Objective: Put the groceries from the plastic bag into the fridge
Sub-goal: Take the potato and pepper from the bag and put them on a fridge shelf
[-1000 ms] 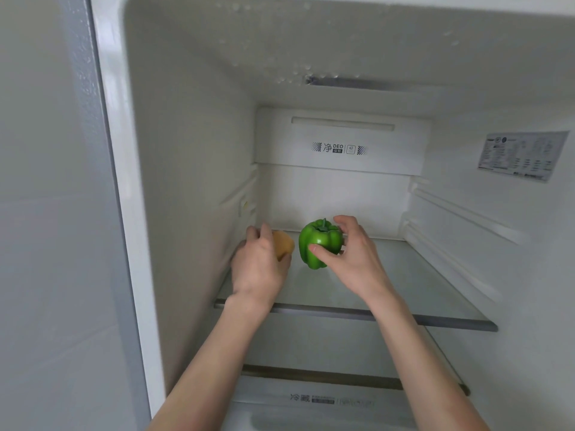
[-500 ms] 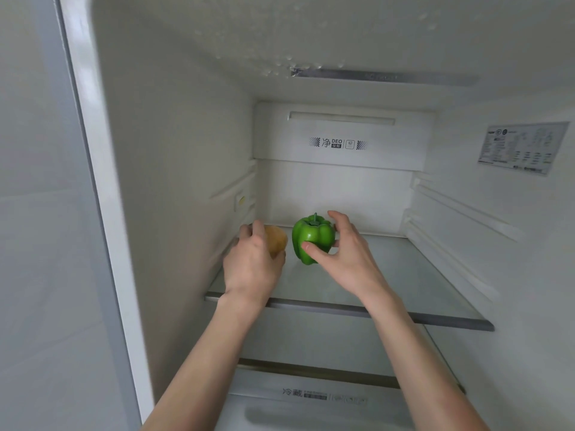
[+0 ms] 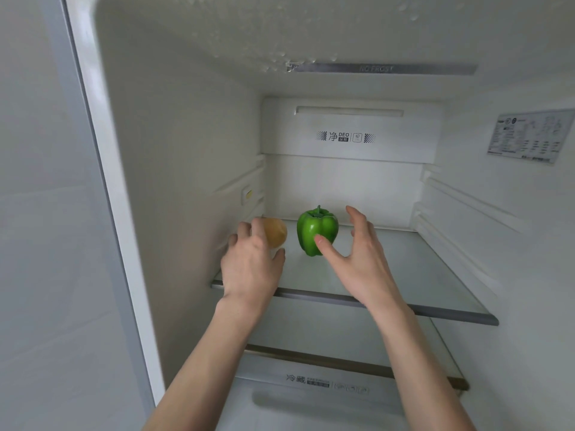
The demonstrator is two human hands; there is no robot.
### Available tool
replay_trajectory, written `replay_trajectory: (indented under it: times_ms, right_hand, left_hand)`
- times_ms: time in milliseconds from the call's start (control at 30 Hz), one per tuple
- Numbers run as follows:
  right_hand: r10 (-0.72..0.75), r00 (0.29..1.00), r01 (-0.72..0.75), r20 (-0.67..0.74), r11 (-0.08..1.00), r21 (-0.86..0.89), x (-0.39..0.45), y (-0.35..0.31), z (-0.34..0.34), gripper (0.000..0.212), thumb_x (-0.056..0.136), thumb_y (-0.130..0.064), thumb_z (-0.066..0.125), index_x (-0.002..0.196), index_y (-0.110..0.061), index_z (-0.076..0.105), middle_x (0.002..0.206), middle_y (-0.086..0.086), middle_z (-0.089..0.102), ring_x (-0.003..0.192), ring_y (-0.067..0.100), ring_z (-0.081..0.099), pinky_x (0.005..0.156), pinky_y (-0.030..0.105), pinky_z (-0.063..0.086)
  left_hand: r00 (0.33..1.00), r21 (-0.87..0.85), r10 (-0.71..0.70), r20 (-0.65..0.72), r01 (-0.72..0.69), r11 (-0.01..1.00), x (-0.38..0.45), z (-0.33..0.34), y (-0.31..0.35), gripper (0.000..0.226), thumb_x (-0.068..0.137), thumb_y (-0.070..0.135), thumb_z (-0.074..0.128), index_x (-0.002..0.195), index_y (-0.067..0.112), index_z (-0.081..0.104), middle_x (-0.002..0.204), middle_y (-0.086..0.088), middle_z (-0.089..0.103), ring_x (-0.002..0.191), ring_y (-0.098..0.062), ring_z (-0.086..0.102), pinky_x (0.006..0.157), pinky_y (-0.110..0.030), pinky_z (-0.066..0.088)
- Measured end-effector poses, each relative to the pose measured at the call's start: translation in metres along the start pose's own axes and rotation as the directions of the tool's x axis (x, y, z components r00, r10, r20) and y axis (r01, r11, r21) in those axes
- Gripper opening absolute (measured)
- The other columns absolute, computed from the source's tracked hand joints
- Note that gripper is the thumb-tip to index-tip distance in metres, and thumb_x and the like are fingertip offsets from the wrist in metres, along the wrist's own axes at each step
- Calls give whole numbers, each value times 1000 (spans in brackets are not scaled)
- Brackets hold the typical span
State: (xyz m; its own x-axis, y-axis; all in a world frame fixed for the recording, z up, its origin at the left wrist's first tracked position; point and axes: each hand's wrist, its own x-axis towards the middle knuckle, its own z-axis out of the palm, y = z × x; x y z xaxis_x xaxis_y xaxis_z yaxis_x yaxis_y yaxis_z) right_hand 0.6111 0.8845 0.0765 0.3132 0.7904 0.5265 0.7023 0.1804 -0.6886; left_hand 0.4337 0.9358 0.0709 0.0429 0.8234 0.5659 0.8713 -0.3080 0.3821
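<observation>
Soft, even white light fills the fridge interior (image 3: pixel 186 150), brightest on the back panel (image 3: pixel 351 135). Shadows are faint; a pale sheen lies on the glass shelf (image 3: pixel 420 275). Wide-angle bending curves the door frame (image 3: pixel 102 181) at left. The left hand (image 3: pixel 252 265) and the sticker (image 3: pixel 529 136) at upper right look slightly blurred.

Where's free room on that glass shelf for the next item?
Bare glass shelf from the right hand across to the right wall, and along the front edge. Crowded back-left: green pepper stands beside a yellow-brown item, left hand at it.
</observation>
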Motion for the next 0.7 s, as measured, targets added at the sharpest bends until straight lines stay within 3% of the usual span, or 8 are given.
replay_trajectory:
  times_ms: [100, 233, 467, 700]
  right_hand:
    - [-40, 997, 38, -60, 998, -47, -19, -4, -6, 82, 93, -57, 64, 159, -28, 25, 160, -4, 35, 146, 17, 36, 109, 28, 34]
    - [-95, 991, 84, -99, 990, -110, -42, -6, -7, 77, 95, -56, 61, 157, -25, 29, 155, -2, 41, 140, 17, 38, 109, 36, 39]
    - [-210, 975, 194, -69, 963, -189, -76, -7, 5, 65, 96, -54, 57, 150, -18, 46, 153, 3, 48, 139, 26, 44, 106, 43, 40]
    - [-277, 960, 279, 38, 947, -159, -126, -20, 17, 63, 100, -57, 53, 149, -19, 47, 152, 4, 49, 142, 26, 45, 111, 45, 43]
  left_hand:
    - [1000, -3, 3, -24, -3, 1000, -14, -9, -1, 52, 93, 41, 67, 133, 14, 48, 125, -7, 56, 112, -35, 57, 70, -36, 39]
    - [997, -34, 12, -71, -15, 999, -36, -22, -4, 50, 94, 41, 65, 136, 18, 51, 129, -3, 58, 114, -31, 55, 77, -39, 48]
    - [992, -27, 80, -98, -83, 996, -81, -43, -21, 50, 95, 45, 62, 139, 23, 52, 127, 4, 59, 107, -26, 55, 85, -44, 52]
    - [990, 29, 100, -101, -98, 995, -148, -75, -39, 53, 95, 50, 56, 139, 20, 54, 128, 5, 59, 108, -24, 56, 93, -41, 49]
